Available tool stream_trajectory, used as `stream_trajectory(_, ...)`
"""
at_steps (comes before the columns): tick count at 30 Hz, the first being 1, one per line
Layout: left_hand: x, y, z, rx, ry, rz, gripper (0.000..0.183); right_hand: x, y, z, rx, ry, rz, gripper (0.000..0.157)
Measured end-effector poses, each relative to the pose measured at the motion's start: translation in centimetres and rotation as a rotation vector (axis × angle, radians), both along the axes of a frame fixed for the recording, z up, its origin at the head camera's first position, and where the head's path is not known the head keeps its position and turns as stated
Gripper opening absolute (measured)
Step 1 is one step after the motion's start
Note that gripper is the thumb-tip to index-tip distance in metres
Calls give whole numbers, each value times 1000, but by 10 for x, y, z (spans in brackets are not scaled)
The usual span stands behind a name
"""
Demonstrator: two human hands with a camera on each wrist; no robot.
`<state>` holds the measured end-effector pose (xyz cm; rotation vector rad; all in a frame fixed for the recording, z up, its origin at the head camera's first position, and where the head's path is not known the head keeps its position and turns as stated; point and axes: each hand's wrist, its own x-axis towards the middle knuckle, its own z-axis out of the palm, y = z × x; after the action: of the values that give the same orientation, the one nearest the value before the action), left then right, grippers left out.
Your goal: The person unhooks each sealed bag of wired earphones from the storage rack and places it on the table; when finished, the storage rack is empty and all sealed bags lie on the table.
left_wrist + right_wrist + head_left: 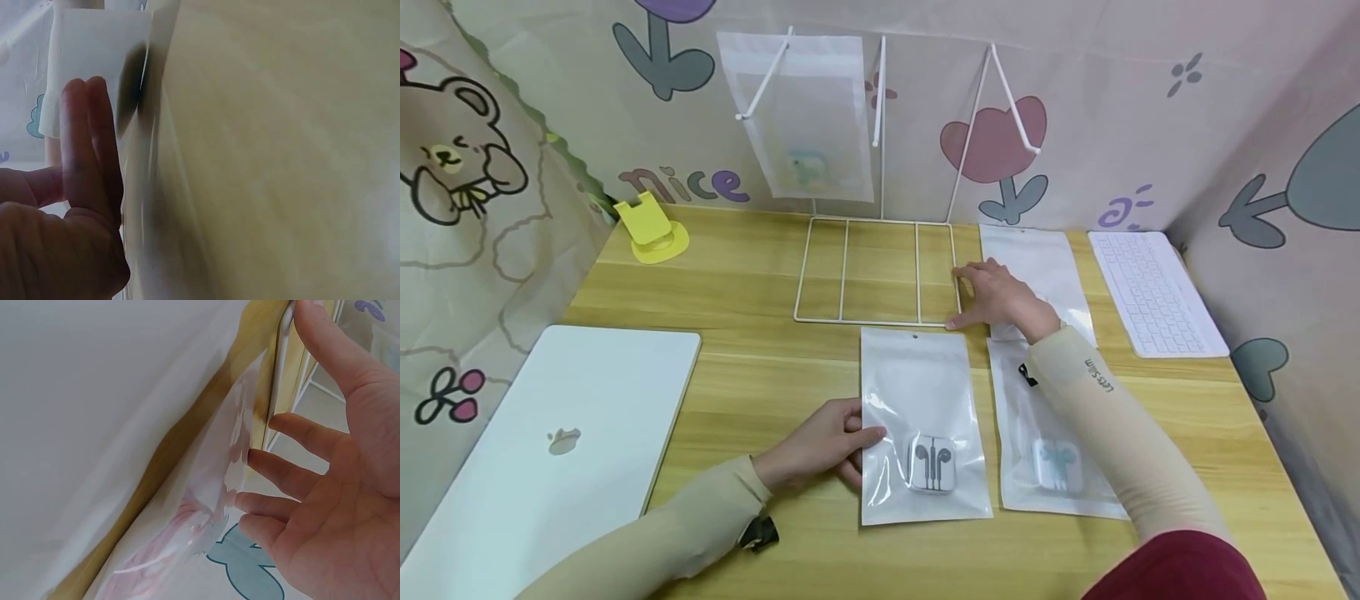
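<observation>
My left hand (823,442) holds the left edge of a clear-fronted plastic pouch (917,383), thumb over its front and the other fingers behind. Inside the pouch, near its bottom, sits a square white case of wired earphones (932,464). With fingers spread, my right hand (996,296) touches the right side of the white wire display rack (872,322), its thumb by the front corner. From the rack's left hook hangs another pouch (808,108). The right wrist view shows the fingertips (281,422) at the rack's wire.
Two more pouches lie at the right, one behind (1037,258) and one in front (1022,467), partly under my right arm. A white keyboard (1157,292) is at the far right. On the left are a closed laptop (587,400) and a yellow phone stand (651,229).
</observation>
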<state>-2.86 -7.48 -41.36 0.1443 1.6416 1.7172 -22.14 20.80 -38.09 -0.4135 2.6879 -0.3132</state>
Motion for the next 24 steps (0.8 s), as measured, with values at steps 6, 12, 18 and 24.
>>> stream_trajectory(6, -5, 7, -2, -15, -9, -35, 21, 1, 0, -1, -1, -2, -6, 102)
stream_trajectory(12, -7, 14, -4, -23, -37, -48, 19, 1, 0, -1, -5, 3, -1, 102)
stream_trajectory(18, -9, 15, 0, -63, -19, -74, 19, 1, 1, 1, -9, 5, -4, 101)
stream_trajectory(24, -13, 5, 11, -158, 47, -108, 21, 1, 1, 2, -12, 0, -4, 101)
